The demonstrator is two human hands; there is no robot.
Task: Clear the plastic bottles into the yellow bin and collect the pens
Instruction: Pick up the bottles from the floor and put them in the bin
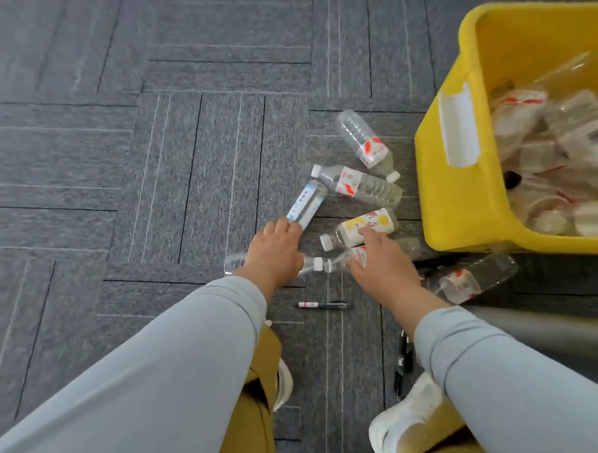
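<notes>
Left hand [274, 249] sits knuckles-up at the base of the blue-label bottle [307, 202] on the carpet; whether it is gripping or only touching, cannot tell. A pen [323, 305] lies loose between the forearms. Right hand [383, 260], fingers spread and released, covers the red-label bottle [342, 258]. Best to close round each bottle's middle, then lift rightward, clearing the yellow bin [461, 202] rim.

place: office | cue: grey carpet tiles [151, 164] on floor
</notes>
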